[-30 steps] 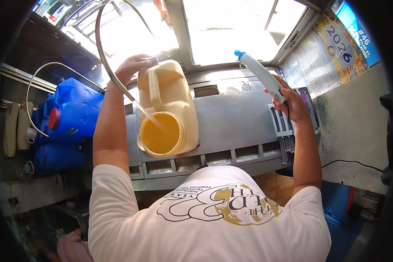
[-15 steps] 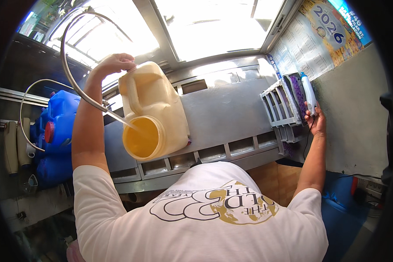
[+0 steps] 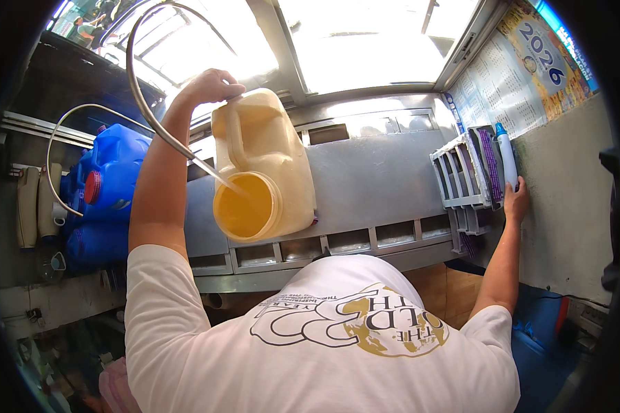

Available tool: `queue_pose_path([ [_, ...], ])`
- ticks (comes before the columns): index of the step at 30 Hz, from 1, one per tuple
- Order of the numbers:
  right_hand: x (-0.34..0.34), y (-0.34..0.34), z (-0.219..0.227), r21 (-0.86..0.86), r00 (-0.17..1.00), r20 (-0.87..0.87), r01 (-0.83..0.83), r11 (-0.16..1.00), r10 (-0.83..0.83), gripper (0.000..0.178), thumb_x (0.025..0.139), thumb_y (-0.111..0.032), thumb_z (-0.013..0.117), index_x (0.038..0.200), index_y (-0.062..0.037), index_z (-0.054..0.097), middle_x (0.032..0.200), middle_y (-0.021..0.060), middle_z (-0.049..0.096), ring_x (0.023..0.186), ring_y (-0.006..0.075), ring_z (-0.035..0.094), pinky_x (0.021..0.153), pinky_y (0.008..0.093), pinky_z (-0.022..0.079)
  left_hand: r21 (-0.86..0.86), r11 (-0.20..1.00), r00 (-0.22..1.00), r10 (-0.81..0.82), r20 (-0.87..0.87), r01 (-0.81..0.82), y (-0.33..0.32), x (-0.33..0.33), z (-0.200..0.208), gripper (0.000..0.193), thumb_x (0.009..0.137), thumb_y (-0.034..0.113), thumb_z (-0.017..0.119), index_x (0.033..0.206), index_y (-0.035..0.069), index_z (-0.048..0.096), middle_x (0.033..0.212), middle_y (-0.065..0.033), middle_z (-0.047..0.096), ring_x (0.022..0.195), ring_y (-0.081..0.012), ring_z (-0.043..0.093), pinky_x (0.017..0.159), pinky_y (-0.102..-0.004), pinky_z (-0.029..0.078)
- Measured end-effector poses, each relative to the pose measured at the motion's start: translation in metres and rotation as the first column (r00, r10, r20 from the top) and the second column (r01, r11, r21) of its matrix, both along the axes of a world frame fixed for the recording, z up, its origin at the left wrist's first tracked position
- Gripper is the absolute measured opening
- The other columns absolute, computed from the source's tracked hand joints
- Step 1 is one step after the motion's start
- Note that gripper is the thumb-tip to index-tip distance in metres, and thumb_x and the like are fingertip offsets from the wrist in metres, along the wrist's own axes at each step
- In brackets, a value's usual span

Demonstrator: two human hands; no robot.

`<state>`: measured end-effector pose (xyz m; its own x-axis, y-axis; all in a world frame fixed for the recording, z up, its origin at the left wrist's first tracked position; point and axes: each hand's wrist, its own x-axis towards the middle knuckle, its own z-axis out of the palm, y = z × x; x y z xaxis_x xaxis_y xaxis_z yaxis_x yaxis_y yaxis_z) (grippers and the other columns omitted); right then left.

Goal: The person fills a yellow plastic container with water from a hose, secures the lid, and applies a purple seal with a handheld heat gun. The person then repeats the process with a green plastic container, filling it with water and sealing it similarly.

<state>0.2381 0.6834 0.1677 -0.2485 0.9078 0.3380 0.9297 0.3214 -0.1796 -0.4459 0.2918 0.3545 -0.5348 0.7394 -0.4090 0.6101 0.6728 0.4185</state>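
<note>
A cream-coloured plastic jug [image 3: 293, 172] stands tilted on the metal counter, its wide round mouth facing me. A clear stream runs from the end of a thin curved metal hose [image 3: 160, 131] into that mouth. My left hand [image 3: 215, 87] is closed at the jug's far top end, fingers curled in and thumb against it; what lies under the fingers is partly hidden. Far to the right, my right hand [image 3: 517, 199] is wrapped round the lower end of a slim white handheld device with a blue tip [image 3: 507, 160], upright beside a rack.
The grey slatted rack [image 3: 455, 175] stands at the counter's right end, below a wall calendar [image 3: 530, 76]. Blue jugs with a red cap [image 3: 114, 186] sit at left. The metal counter [image 3: 372, 179] has square openings along its edges. A bright window [image 3: 386, 41] lies beyond.
The whole view has shifted, so everything sits farther right. My right hand has slid lower round the device, and the black cord below it no longer shows. Water still pours into the jug.
</note>
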Motion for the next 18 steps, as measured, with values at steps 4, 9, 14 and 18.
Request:
queue_pose_path([
  [4, -0.023, -0.035, 0.006, -0.125, 0.660, -0.750, -0.188, 0.974, 0.031, 0.056, 0.095, -0.048, 0.059, 0.124, -0.0004, 0.060, 0.122, 0.0167, 0.063, 0.113, 0.0281, 0.060, 0.095, 0.0398, 0.046, 0.267, 0.946, 0.917, -0.264, 0.298, 0.186, -0.012, -0.033, -0.020, 0.037, 0.076, 0.009, 0.066, 0.112, 0.003, 0.068, 0.107, -0.0071, 0.067, 0.102, -0.0156, 0.059, 0.095, -0.0321, 0.046],
  [9, -0.048, -0.071, 0.038, -0.484, 0.056, -0.843, -0.513, 0.709, -0.535, 0.089, 0.093, -0.074, 0.031, 0.145, -0.0017, 0.037, 0.146, 0.0264, 0.041, 0.137, 0.0368, 0.039, 0.114, 0.0476, 0.025, 0.035, 0.999, 0.999, 0.033, 0.013, -0.033, -0.005, -0.040, -0.036, 0.052, 0.085, 0.044, 0.071, 0.116, 0.002, 0.066, 0.086, -0.0060, 0.069, 0.070, -0.0103, 0.059, 0.060, -0.0231, 0.047],
  [14, -0.040, -0.081, 0.046, -0.457, -0.117, -0.806, -0.500, 0.736, -0.580, 0.097, 0.091, -0.079, 0.023, 0.146, -0.0005, 0.034, 0.146, 0.0277, 0.039, 0.136, 0.0400, 0.039, 0.114, 0.0497, 0.028, 0.384, 0.921, 0.958, -0.166, 0.232, 0.067, -0.011, -0.040, -0.043, 0.051, 0.085, 0.043, 0.072, 0.116, 0.002, 0.066, 0.088, -0.0063, 0.070, 0.074, -0.0112, 0.061, 0.065, -0.0257, 0.049],
  [18, -0.032, -0.079, 0.040, -0.402, -0.199, -0.789, -0.547, 0.734, -0.581, 0.099, 0.085, -0.083, 0.035, 0.142, -0.0016, 0.041, 0.147, 0.0261, 0.039, 0.137, 0.0399, 0.039, 0.114, 0.0500, 0.029, 0.145, 0.989, 0.987, -0.002, 0.163, -0.022, -0.005, -0.036, -0.038, 0.055, 0.085, 0.043, 0.072, 0.122, 0.003, 0.064, 0.093, -0.0067, 0.070, 0.084, -0.0144, 0.063, 0.076, -0.0290, 0.050],
])
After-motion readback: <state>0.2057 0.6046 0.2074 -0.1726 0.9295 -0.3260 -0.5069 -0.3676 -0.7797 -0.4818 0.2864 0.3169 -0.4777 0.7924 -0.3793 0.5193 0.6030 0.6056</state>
